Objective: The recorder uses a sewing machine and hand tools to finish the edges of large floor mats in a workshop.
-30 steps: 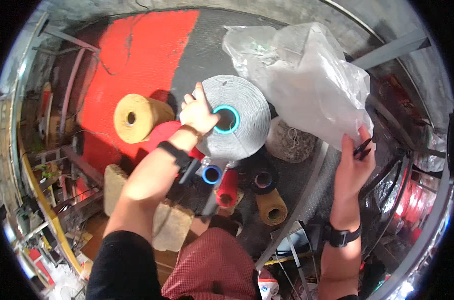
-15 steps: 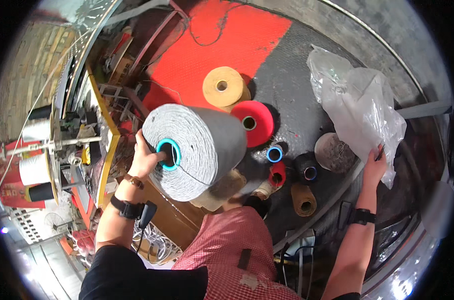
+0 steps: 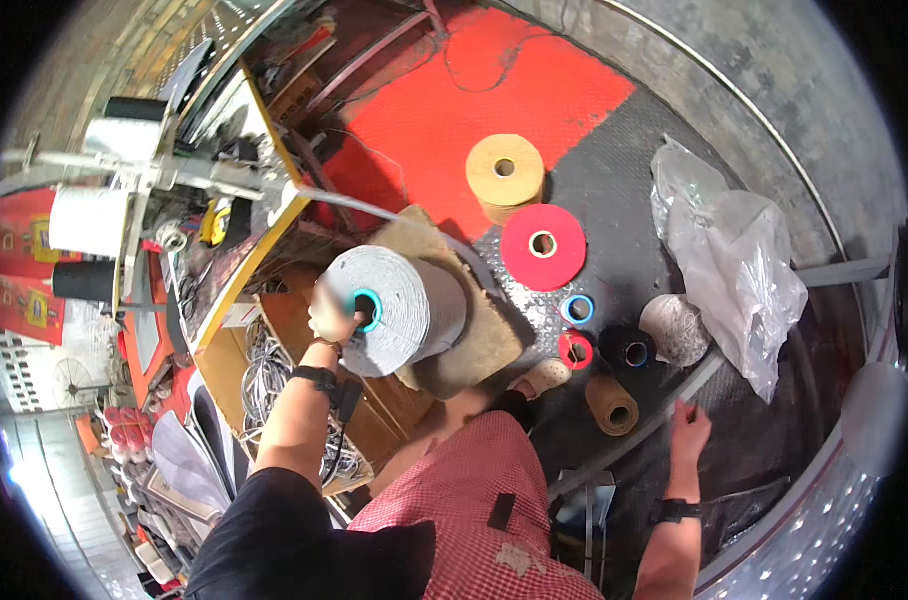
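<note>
1. Grip of the left hand (image 3: 334, 315) is closed on the big grey yarn spool (image 3: 404, 310), at its teal rim (image 3: 378, 308); the right hand (image 3: 688, 432) is curled, and whether anything is held by it cannot be told.
2. The spool is held tilted over a tan slab (image 3: 479, 355); whether the two are touching cannot be made out. One-handed handling of the spool is judged to be the step in hand, so a firm rim hold and steadied weight are likely called for next.
3. On the floor (image 3: 444, 120), a crumpled plastic bag (image 3: 734, 260) is spread.
4. Near it, a red spool (image 3: 569, 255) and a smaller blue-rimmed one (image 3: 577, 310) are seen.
</note>
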A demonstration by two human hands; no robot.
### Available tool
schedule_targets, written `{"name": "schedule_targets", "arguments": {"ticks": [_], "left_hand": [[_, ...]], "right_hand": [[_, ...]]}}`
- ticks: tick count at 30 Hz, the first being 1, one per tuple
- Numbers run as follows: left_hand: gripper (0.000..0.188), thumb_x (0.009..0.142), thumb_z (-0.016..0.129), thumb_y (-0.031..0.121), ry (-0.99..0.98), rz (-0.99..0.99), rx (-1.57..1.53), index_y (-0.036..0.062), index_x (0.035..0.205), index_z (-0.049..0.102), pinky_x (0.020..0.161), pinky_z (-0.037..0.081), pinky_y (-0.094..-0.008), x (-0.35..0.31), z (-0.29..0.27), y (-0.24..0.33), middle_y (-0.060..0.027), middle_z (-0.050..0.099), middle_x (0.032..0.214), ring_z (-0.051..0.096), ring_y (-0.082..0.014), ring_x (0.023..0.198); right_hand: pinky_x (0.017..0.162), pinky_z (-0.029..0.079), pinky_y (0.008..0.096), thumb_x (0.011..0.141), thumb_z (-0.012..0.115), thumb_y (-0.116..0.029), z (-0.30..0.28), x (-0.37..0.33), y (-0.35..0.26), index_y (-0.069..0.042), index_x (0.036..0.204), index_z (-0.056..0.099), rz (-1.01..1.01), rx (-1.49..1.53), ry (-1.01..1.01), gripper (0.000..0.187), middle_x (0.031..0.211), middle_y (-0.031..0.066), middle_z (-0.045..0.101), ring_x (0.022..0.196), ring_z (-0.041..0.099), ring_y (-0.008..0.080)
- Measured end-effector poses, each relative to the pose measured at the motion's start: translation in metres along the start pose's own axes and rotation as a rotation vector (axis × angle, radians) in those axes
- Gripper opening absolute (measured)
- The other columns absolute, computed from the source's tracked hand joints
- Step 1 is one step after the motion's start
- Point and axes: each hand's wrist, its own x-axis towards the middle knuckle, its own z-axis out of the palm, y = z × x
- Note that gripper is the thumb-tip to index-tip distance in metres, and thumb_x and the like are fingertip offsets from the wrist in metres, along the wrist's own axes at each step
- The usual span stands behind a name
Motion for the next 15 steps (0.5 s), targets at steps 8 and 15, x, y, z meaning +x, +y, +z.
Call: {"name": "schedule_targets", "arguments": {"ticks": [8,15], "left_hand": [[0.048,0.068,0.065,0.049,0.358,0.213,-0.173,0.0059,0.089,0.061,0.085,0.039,-0.0417,-0.06,-0.015,0.038,-0.0212,0.05,0.1,0.046,-0.0364,0.096],[0.028,0.074,0.063,0.033,0.07,0.127,-0.269,0.0102,0.089,0.067,0.074,0.045,-0.0366,-0.06,-0.021,0.034,-0.0104,0.061,0.088,0.058,-0.0259,0.082]], "right_hand": [[0.078,0.046,0.0326,0.07,0.064,-0.001,0.031,-0.093,-0.055,-0.003,0.107,0.059,-0.262,0.028,-0.336,0.037,0.096,0.0123,0.06,0.09,0.059,0.0218],[0.075,0.047,0.0307,0.073,0.064,-0.009,0.035,-0.125,-0.103,0.0,0.098,0.06,-0.369,0.016,-0.393,0.027,0.09,0.0121,0.064,0.086,0.062,0.0222]]}}
